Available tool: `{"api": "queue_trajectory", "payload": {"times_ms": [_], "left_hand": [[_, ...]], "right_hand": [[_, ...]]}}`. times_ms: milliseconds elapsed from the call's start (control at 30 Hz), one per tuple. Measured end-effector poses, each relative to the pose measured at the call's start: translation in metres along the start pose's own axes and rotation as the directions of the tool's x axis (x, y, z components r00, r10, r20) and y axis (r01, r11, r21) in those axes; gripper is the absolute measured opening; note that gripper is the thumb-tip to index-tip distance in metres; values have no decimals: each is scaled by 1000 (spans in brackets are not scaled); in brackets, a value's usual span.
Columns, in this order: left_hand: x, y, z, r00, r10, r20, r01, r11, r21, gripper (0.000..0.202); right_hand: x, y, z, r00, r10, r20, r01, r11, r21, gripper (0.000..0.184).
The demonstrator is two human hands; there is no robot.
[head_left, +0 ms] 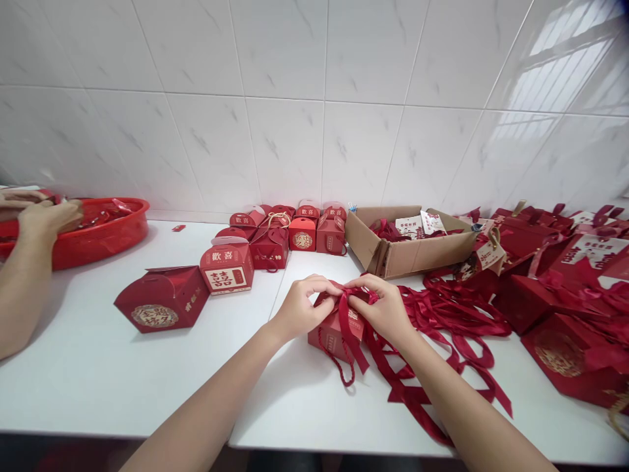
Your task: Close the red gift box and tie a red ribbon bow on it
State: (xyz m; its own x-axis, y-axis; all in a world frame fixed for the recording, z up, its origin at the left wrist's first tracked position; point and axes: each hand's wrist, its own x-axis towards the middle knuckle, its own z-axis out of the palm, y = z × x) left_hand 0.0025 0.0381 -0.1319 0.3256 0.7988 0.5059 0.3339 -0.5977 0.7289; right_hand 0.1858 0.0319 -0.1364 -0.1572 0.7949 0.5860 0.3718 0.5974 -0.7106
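A small red gift box with a twisted cord handle stands on the white table in front of me. Both hands meet at its top, around a dark red ribbon whose tail hangs down the front. My left hand pinches the ribbon from the left, thumb and fingers together. From the right, my right hand grips the same ribbon with thumb and forefinger. Fingers hide part of the knot or loop. Beside my right forearm lies a loose heap of red ribbons.
Several red boxes stand along the back left, with one larger box nearer. An open cardboard carton holds tags and ribbon. Finished-looking ribboned boxes crowd the right. At far left, another person's hands work over a red basin.
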Motion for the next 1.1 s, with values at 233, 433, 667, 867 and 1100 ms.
{"api": "queue_trajectory", "payload": {"times_ms": [233, 433, 667, 867, 1100], "left_hand": [[-1, 2, -1, 1000, 13, 8, -14, 999, 31, 23], [-1, 8, 0, 999, -34, 39, 34, 999, -7, 26], [-3, 10, -1, 998, -53, 23, 53, 999, 0, 36], [-3, 11, -2, 995, -47, 84, 43, 998, 49, 19], [-4, 10, -6, 987, -107, 120, 114, 992, -57, 21]], "right_hand": [[1, -3, 0, 1000, -21, -11, 20, 998, -52, 13], [0, -2, 3, 999, -7, -39, 6, 999, -45, 11], [-2, 0, 8, 996, -23, -87, 16, 996, -82, 7], [-3, 0, 8, 995, -44, -92, 32, 991, -128, 7], [-3, 2, 9, 990, -105, -93, 87, 979, -185, 8]]}}
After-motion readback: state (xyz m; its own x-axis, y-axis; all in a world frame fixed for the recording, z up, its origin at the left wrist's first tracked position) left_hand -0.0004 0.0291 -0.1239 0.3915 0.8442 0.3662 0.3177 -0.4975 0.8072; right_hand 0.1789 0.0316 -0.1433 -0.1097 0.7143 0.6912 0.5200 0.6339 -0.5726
